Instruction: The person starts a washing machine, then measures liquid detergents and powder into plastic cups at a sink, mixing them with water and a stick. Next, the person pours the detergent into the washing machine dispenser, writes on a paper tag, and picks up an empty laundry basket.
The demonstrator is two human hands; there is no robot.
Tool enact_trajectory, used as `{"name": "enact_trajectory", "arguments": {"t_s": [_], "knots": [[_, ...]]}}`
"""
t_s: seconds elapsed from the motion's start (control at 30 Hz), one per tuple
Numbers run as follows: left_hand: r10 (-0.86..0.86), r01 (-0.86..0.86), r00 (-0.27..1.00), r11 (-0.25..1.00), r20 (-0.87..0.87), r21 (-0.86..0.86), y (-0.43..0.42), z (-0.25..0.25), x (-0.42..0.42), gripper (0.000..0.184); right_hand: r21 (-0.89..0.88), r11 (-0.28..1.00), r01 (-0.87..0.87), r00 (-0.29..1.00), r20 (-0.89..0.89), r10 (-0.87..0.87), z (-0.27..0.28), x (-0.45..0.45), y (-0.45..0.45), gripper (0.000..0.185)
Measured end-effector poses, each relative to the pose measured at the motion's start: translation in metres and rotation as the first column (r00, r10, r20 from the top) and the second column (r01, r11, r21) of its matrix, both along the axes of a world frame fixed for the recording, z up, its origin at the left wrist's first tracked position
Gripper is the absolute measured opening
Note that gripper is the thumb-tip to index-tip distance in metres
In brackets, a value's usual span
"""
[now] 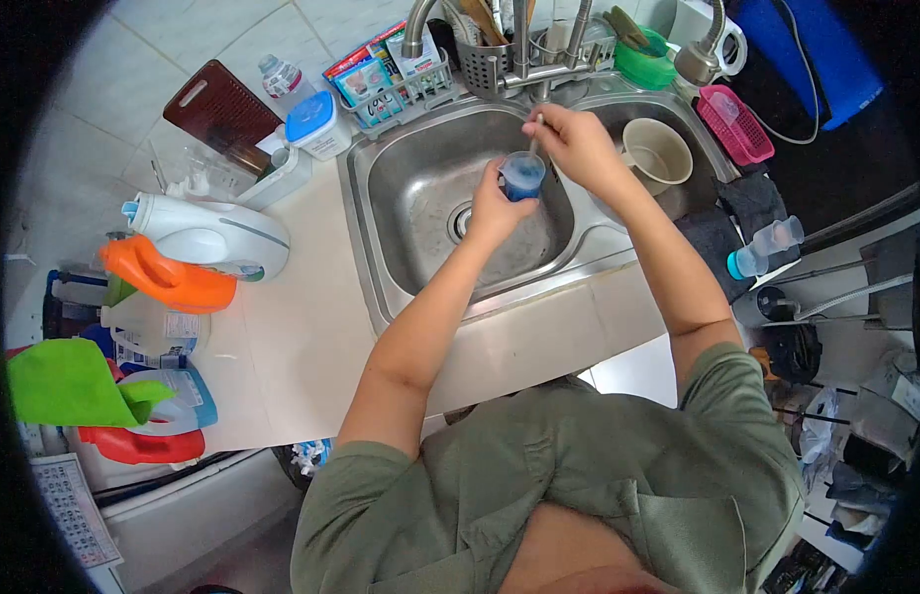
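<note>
Over the left basin of the steel sink (406, 183), my left hand (492, 208) is wrapped around a small clear cup (523, 174) with blue liquid in it. My right hand (579, 148) pinches a thin, pale stick-like handle (534, 145) that reaches down to the cup's mouth. Its lower end is hard to make out, so I cannot tell whether it is a spoon or a plain stick. The basin's drain (462, 220) lies below and left of the cup.
A cream pot (668, 148) stands in the right basin. Two faucets (417, 35) rise behind the sink. On the left counter are a blue-lidded tub (314, 124), a white jug (212, 236) and an orange bottle (173, 280). A pink basket (737, 129) sits at right.
</note>
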State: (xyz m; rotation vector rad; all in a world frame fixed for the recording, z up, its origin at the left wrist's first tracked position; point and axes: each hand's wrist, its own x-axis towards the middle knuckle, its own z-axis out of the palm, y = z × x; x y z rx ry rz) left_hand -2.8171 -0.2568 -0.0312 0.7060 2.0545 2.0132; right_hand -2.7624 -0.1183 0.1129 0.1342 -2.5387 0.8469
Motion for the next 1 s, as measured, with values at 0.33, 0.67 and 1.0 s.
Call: {"name": "enact_trajectory", "arguments": {"t_s": [0.33, 0.67, 1.0], "knots": [[-0.016, 0.016, 1.000, 1.000, -0.003, -0.023, 0.002, -0.002, -0.002, 0.072, -0.220, 0.950, -0.220, 0.970, 0.053, 0.237, -0.004, -0.007, 0.005, 0.017], [-0.050, 0.049, 0.999, 0.998, 0.000, -0.048, 0.009, -0.004, -0.004, 0.071, -0.050, 0.991, -0.125, 0.992, 0.019, 0.126, -0.009, -0.016, 0.012, 0.021], [0.013, -0.012, 1.000, 0.997, 0.006, -0.081, 0.010, -0.002, -0.012, 0.068, -0.207, 0.920, -0.332, 0.929, 0.097, 0.357, -0.002, 0.008, 0.004, 0.019]]}}
